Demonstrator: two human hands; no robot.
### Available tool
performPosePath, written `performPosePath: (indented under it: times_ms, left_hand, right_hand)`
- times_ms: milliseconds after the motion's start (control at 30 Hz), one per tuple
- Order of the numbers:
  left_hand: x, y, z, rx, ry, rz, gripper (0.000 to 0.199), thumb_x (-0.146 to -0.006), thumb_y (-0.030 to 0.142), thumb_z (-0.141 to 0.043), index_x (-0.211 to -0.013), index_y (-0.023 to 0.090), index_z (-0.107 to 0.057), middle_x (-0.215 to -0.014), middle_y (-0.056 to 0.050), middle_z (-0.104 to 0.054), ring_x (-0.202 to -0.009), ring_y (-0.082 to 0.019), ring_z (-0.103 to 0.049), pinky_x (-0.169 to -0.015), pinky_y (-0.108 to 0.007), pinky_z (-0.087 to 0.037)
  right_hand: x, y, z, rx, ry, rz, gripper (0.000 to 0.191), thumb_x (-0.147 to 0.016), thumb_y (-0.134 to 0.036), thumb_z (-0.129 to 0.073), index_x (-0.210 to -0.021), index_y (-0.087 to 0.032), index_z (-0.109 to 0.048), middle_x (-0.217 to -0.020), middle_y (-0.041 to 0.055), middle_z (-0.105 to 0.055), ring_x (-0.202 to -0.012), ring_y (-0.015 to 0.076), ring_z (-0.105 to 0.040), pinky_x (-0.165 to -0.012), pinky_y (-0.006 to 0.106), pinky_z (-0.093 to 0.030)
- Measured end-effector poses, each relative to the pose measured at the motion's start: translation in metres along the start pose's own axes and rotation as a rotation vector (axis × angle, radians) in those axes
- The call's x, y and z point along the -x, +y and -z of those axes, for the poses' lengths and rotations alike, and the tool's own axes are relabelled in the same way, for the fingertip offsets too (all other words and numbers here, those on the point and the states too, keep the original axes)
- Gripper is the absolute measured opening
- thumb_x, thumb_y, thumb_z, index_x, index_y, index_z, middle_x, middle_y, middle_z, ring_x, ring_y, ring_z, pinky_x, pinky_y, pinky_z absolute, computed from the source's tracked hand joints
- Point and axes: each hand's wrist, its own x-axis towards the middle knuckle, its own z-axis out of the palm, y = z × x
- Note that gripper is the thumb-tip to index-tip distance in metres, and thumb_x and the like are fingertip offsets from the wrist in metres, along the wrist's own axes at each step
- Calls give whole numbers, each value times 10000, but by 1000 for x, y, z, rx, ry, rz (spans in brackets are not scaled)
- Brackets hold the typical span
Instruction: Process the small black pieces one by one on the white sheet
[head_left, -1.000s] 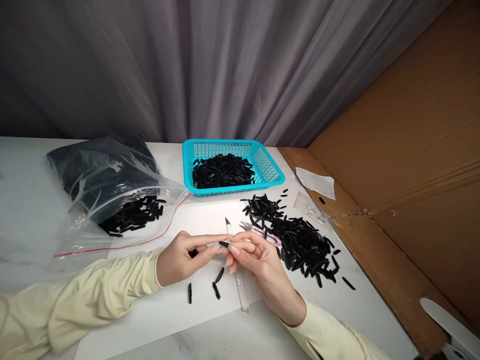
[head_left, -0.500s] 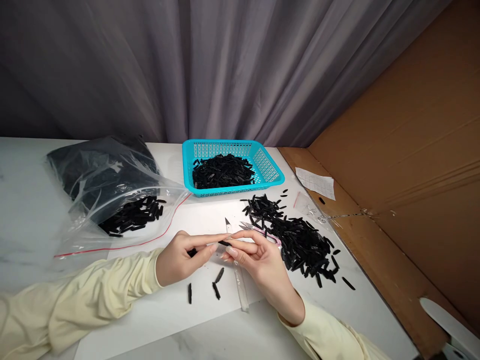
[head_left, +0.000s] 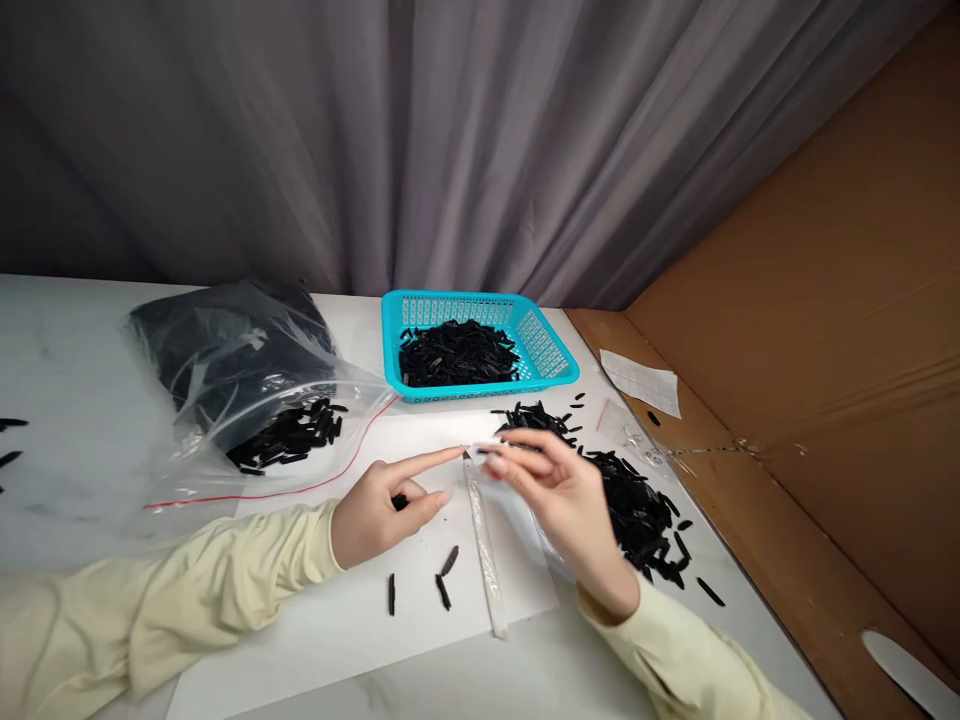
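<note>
My left hand (head_left: 382,512) points its index finger at the dark tip of a craft knife (head_left: 484,540) with a clear, wrapped-looking handle, lying on white paper (head_left: 337,620). Its thumb stands apart, while the other fingers curl around a black strip (head_left: 400,501), mostly hidden. To the right, my right hand (head_left: 559,490) pinches a short, motion-blurred black strip (head_left: 489,450) between thumb and fingers, above the paper. Several loose black strips (head_left: 443,590) rest on the paper below the hands.
A blue basket (head_left: 480,393) of black strips stands at the back. Left of it, an open zip bag (head_left: 225,340) spills strips. A pile (head_left: 637,510) lies on the right, partly behind my right hand. Cardboard (head_left: 810,300) walls the right side; a paper slip (head_left: 640,382) lies nearby.
My hands have separated: the right hand has drawn away to the right with the strip, leaving the left index finger by the knife tip. The whole view has shifted slightly.
</note>
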Motion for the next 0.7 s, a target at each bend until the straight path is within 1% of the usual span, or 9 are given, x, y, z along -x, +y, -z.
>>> performPosePath:
  times_ms: [67, 200, 267, 333, 400, 500, 600, 667, 700]
  left_hand:
    - [-1, -1, 0, 61, -19, 31, 546, -840, 223, -503, -1348, 52, -398, -397, 126, -293, -383, -54, -200, -380, -173, -178]
    - [-3, -1, 0, 99, -46, 31, 619, -808, 203, -532, -1374, 69, -322, -384, 147, -295, -360, -54, -203, -392, -179, -206]
    - [-4, -1, -1, 108, -46, 62, 636, -790, 188, -538, -1373, 83, -307, -383, 149, -311, -351, -58, -238, -399, -181, -233]
    - [-5, -1, -1, 106, -49, 88, 633, -765, 181, -547, -1350, 82, -325, -395, 142, -342, -350, -67, -298, -405, -181, -268]
    - [-6, -1, -1, 99, -51, 73, 607, -721, 154, -549, -1299, 84, -376, -467, 102, -447, -390, -85, -396, -428, -192, -331]
    - [-8, -1, -3, 127, -40, -21, 593, -632, 82, -523, -1218, 107, -434, -772, -19, -619, -607, -147, -569, -568, -248, -459]
    - [-11, -2, -5, 178, -32, -128, 511, -606, 60, -506, -1113, 122, -479, -976, -87, -615, -876, -216, -600, -738, -307, -491]
    - [-12, -3, -6, 210, -21, -141, 426, -603, 64, -514, -1025, 125, -507, -961, -84, -606, -911, -222, -589, -734, -297, -490]
    - [-12, -3, -6, 228, -16, -113, 394, -600, 67, -523, -989, 126, -516, -906, -65, -604, -855, -204, -595, -683, -274, -489]
  right_hand:
    - [-27, -13, 5, 133, 56, 183, 212, -741, -289, -700, -914, -218, -599, -908, 61, -720, -863, 233, -678, -823, 411, -534]
    - [-66, -35, 2, 458, -87, 400, 272, -749, -184, -669, -1007, -243, -605, -1079, 60, -665, -1043, 258, -605, -922, 460, -465]
    - [-62, -40, -7, 664, -171, 530, 226, -741, -134, -658, -943, -233, -637, -1175, 68, -616, -1167, 277, -510, -1009, 499, -376]
    - [-45, -41, -18, 809, -286, 627, 116, -768, -117, -624, -834, -208, -651, -1248, 85, -566, -1263, 295, -393, -1045, 524, -318]
    - [-24, -38, -29, 881, -412, 638, 123, -789, -88, -583, -810, -188, -652, -1350, 96, -474, -1330, 320, -268, -1036, 549, -318]
    - [-6, -29, -43, 913, -530, 580, 182, -785, -38, -543, -793, -177, -660, -1428, 98, -373, -1363, 356, -158, -1005, 585, -333]
    - [-8, -20, -50, 893, -592, 483, 193, -763, -11, -551, -712, -161, -661, -1406, 119, -407, -1353, 368, -191, -993, 573, -350]
    - [-13, -16, -50, 857, -578, 428, 197, -745, 1, -575, -679, -166, -658, -1367, 114, -461, -1343, 349, -233, -1014, 557, -329]
    - [-15, -13, -49, 823, -555, 407, 200, -740, 1, -587, -675, -175, -656, -1333, 104, -501, -1336, 332, -259, -1026, 547, -316]
